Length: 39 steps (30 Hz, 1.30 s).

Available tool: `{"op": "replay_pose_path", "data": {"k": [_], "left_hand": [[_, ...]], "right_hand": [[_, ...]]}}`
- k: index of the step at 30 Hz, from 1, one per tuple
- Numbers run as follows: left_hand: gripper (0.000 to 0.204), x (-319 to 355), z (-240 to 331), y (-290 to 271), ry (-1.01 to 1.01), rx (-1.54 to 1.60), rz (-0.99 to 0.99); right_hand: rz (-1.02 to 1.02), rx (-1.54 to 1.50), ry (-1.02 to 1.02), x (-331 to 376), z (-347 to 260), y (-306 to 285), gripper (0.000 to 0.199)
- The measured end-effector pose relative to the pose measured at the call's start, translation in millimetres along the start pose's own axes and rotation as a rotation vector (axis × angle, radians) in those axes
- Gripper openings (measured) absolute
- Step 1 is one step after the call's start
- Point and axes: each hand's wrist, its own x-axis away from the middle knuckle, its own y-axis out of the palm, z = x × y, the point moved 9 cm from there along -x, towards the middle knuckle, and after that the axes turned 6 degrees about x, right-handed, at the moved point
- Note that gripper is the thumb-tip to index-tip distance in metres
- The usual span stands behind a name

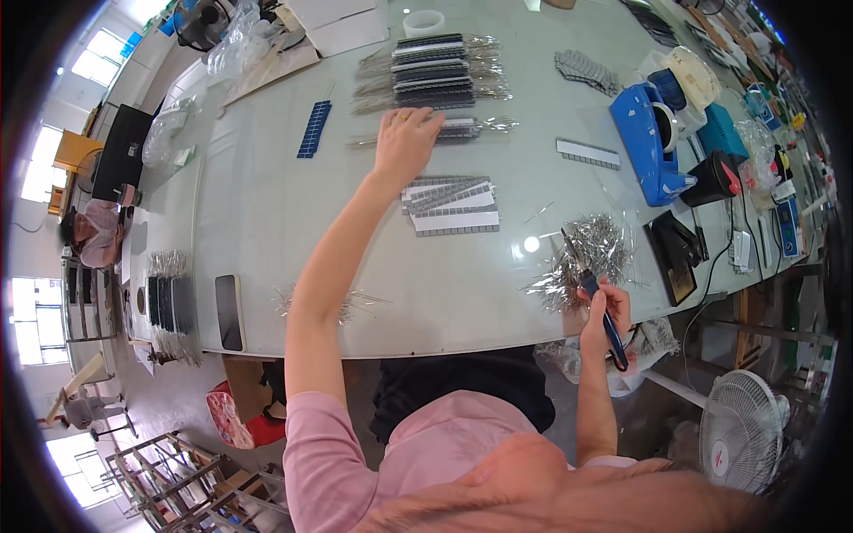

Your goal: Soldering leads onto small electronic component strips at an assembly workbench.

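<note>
My left hand [410, 142] reaches to the far middle of the table. Its fingers curl over the left end of a small bundle of dark strips [460, 131] with thin silvery wires out of both ends; the fingertips are partly hidden. Behind it lies a larger stack of such strips [434, 73]. At the near right, my right hand [608, 313] is closed around the blue handle of a soldering iron [613, 336]. The iron's metal tip points away, over a heap of silvery ribbon wires [602, 247]. Between the hands lie several grey-and-white gridded strips [455, 222].
A blue tape dispenser [641, 147] and a dark stand [671, 258] are at the right. A single gridded strip [587, 154] and a blue cell strip [314, 130] lie apart. A phone [228, 313] is near the left edge. A fan [742, 431] stands below right.
</note>
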Motion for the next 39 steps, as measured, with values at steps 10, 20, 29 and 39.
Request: {"op": "replay_pose_path", "data": {"k": [10, 20, 29, 39], "left_hand": [[0.05, 103.7, 115.8, -36.5, -0.029, 0.052, -0.412], [0.067, 190.9, 174.7, -65.2, -0.25, 0.227, -0.63], [0.063, 177.4, 200.7, -65.3, -0.359, 0.207, -0.483], [0.061, 146.6, 242.7, -24.7, -0.306, 0.287, -0.417]], "right_hand": [[0.027, 0.007, 0.075, 4.0, 1.1, -2.0, 0.01], [-0.074, 0.047, -0.053, 1.8, -16.5, 14.2, 0.006], [-0.183, 0.038, -0.017, 22.3, -30.1, 3.7, 0.008], [-0.108, 0.069, -0.067, 26.6, -40.8, -14.0, 0.009]]}}
